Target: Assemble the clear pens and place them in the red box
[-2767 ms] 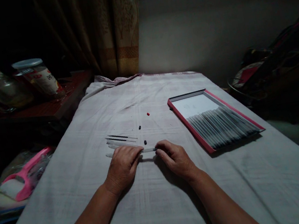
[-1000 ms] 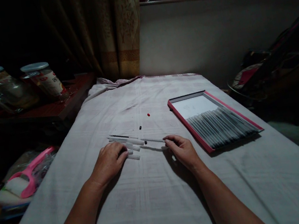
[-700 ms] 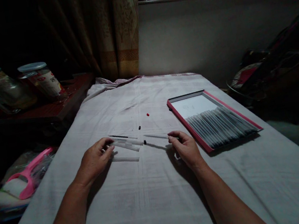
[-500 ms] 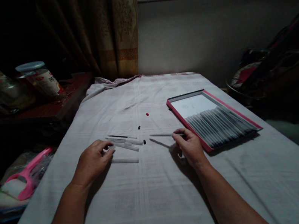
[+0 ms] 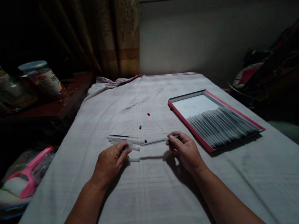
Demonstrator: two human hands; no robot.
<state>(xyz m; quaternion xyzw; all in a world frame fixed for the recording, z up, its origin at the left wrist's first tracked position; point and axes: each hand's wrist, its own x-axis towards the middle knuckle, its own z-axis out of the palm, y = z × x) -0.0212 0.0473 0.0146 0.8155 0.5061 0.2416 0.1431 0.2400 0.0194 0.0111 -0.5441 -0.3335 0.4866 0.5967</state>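
Note:
In my right hand, shut between thumb and fingers, is a slim grey pen-like stick, nearly level and pointing left. My left hand is palm-down over several clear plastic tubes. Its fingers are curled, with a small gap between thumb and index fingertips, and I see nothing held there. Behind that hand lies a thin dark-cored pen refill. Two small black plugs and a tiny red piece rest on the cloth. The stick's left tip is close to the nearer plug.
At right, a red-edged box holds a row of grey pens and white paper. The checked cloth covers the table. Jars stand on a dark red side table at left, above a pink-handled item among bags.
My left hand has moved right, over the tubes. My right hand has shifted slightly left and down, bringing the stick's tip close to the tubes.

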